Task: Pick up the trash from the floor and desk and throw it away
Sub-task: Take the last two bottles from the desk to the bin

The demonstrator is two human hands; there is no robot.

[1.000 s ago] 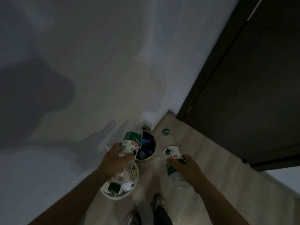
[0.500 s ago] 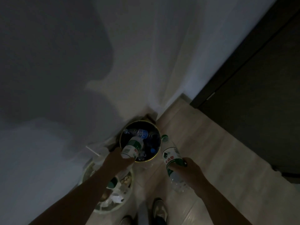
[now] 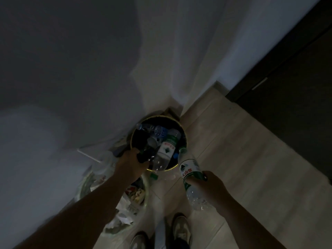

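The dark bin (image 3: 131,141) holds a labelled bottle (image 3: 166,150) lying slanted inside. At its four o'clock, the right hand (image 3: 211,186) clasps a second bottle (image 3: 189,170). At seven o'clock, the left hand (image 3: 131,164) possibly touches the binned bottle, but its grip cannot be told in the dimness.

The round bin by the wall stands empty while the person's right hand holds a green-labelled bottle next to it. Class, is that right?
Not quite: in the head view the round bin is not empty, several plastic bottles lie in it. The right hand does hold a green-labelled bottle next to it.
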